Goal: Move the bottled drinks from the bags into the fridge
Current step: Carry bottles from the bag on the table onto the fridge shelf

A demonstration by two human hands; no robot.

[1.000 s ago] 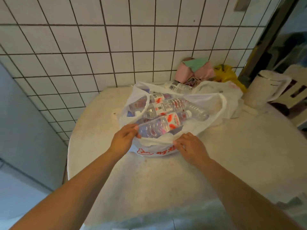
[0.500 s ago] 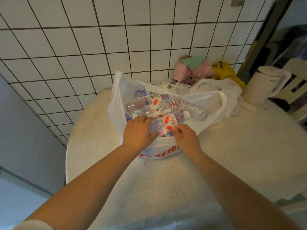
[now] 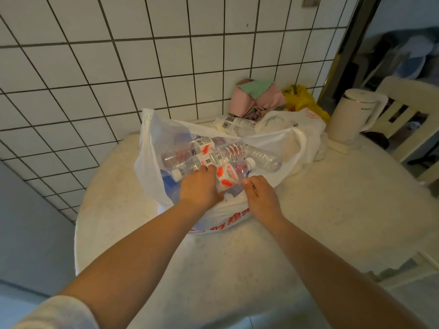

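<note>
While the fridge is nowhere in view, the scene is dominated by a pale round table (image 3: 308,222) set against a white tiled wall (image 3: 118,55). At the table's middle stands a white plastic bag (image 3: 152,162) with red lettering, its mouth spread wide; a second white bag (image 3: 306,124) lies just behind it to the right, and a white kettle (image 3: 351,115) stands at the far right. Several clear water bottles (image 3: 237,150) are seen lying crosswise inside the near bag. The nearest bottle (image 3: 234,174), red-labelled and white-capped, is held at the bag's near rim: the left hand (image 3: 202,186) is curled over its base end, while the right hand (image 3: 259,193) rests against its near side with the thumb at the label; how the right fingers lie beneath cannot be told. A lift is judged to be beginning. Should the bottle be drawn out quickly, the thin film may be caught and dragged, so that the loosely piled bottles roll out onto the table.
</note>
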